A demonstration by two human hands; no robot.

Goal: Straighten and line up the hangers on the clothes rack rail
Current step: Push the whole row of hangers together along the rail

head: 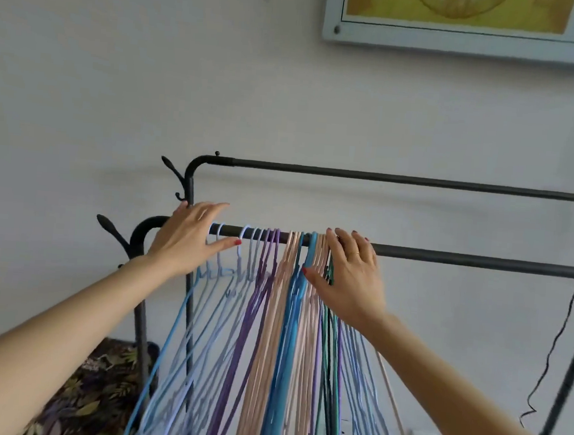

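Several thin hangers (264, 318) in light blue, purple, peach, bright blue and dark green hang bunched on the near black rail (464, 260) of a clothes rack. My left hand (188, 237) lies at the left end of the bunch, fingers straight over the rail and thumb stretched toward the light blue hooks. My right hand (346, 277) presses flat against the right side of the bunch, fingers straight over the rail, thumb on the bright blue hanger. The hooks under both palms are hidden.
A second black rail (402, 179) runs parallel behind and higher. Hook-shaped pegs (112, 232) stick out at the rack's left end. A black cable (557, 338) hangs at the right. A framed picture (465, 25) is on the white wall. Leaf-patterned fabric (93, 391) lies lower left.
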